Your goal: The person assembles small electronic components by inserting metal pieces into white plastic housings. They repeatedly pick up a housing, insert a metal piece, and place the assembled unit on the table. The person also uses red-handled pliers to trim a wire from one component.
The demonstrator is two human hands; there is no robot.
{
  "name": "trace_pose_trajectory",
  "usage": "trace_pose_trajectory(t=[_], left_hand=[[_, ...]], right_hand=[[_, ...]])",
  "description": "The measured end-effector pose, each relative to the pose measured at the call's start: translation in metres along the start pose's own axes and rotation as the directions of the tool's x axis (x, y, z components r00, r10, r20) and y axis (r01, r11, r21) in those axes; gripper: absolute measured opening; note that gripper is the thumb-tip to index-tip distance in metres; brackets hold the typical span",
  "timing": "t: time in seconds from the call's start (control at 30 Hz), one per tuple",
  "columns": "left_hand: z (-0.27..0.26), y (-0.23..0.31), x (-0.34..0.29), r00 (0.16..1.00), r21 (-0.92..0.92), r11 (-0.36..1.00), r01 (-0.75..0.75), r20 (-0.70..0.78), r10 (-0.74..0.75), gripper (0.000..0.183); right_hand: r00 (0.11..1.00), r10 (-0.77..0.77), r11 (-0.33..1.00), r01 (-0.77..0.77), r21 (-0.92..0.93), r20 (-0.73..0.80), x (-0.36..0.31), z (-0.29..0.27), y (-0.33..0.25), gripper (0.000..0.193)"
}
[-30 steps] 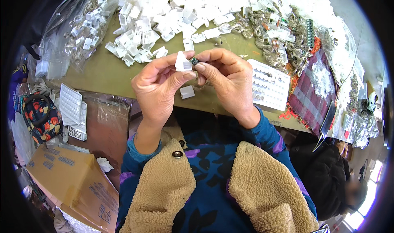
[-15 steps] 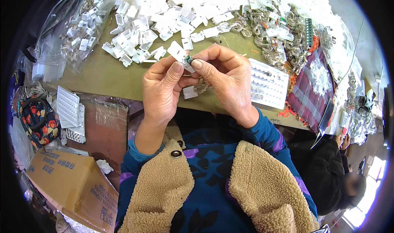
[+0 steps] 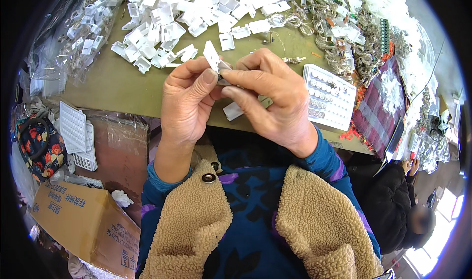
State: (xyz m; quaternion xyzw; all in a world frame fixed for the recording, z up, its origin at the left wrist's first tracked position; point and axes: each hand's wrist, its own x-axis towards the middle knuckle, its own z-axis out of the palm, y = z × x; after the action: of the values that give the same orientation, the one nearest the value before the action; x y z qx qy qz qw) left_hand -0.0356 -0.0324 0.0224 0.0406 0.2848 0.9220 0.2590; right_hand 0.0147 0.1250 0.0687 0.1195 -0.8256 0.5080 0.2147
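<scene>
My left hand [image 3: 189,99] and my right hand [image 3: 268,94] meet above the near edge of an olive-green table [image 3: 113,84]. Both pinch a small white plastic box [image 3: 213,57] with its lid up; a small dark piece sits at my right fingertips, mostly hidden. Another white box [image 3: 232,110] lies on the table just below my hands. A heap of the same white boxes [image 3: 172,13] spreads across the far side of the table.
A white tray with rows of small round parts [image 3: 328,97] lies right of my hands. Clear bags of jewellery [image 3: 344,28] pile at the back right, a plaid cloth [image 3: 378,107] at the edge. A cardboard carton [image 3: 83,225] stands lower left. Another person [image 3: 398,205] sits at right.
My hands stayed together on the white box, turning it slightly; the lid now points up and left. The view has shifted a little.
</scene>
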Motion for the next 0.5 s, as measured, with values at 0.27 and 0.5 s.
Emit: trace_pose_trajectory(t=[0.27,0.5], left_hand=[[0.006,-0.008,-0.006,0.976,0.342,0.919,-0.196,-0.027,0.218,0.024],[0.005,-0.002,-0.01,0.939,0.352,0.876,-0.33,0.028,0.342,0.021]], right_hand=[[0.979,-0.185,0.97,0.169,-0.173,-0.082,-0.005,0.012,0.006,0.029],[0.993,0.103,0.995,-0.102,0.02,-0.063,-0.011,0.01,-0.002,0.02]])
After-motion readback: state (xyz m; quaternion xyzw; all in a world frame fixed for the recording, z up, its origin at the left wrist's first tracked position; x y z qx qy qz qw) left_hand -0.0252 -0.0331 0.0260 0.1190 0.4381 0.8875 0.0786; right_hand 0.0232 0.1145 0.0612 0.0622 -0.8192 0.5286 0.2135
